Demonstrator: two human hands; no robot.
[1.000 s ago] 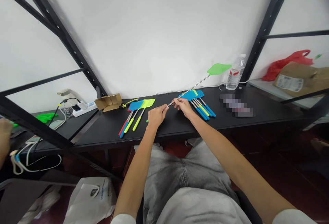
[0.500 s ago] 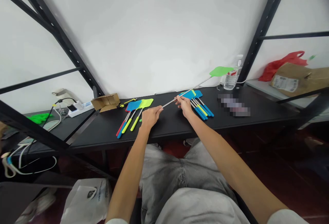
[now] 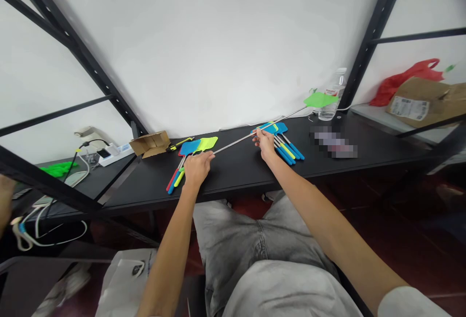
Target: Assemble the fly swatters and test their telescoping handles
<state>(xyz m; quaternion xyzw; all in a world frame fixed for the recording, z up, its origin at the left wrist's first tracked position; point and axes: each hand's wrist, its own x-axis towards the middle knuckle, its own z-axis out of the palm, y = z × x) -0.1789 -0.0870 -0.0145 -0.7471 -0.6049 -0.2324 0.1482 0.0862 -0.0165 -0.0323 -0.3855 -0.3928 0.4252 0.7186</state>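
A green fly swatter [image 3: 320, 99] with a long, thin metal rod slants up to the right over the table. My left hand [image 3: 197, 165] is closed around its handle end, and a bit of green handle shows by the wrist. Farther along, my right hand [image 3: 264, 143] pinches the rod between thumb and fingers. Beneath and beside my left hand lie several fly swatters [image 3: 190, 147] with blue and yellow heads and red, blue and yellow handles. Near my right hand rests another group of fly swatters [image 3: 288, 149] with shorter rods and blue and yellow handles.
On the black table [image 3: 236, 171] stand an open cardboard box [image 3: 151, 144] at left and a clear plastic bottle [image 3: 328, 108] behind the green head. A blurred-out item [image 3: 334, 142] lies at right. Black shelf posts [image 3: 374, 35] frame both sides. At far left, a person's hand [image 3: 5, 198] shows.
My left hand has moved left with the handle end, and more rod now shows between my hands. The green head has shifted slightly right. A person's hand has come into view at far left.
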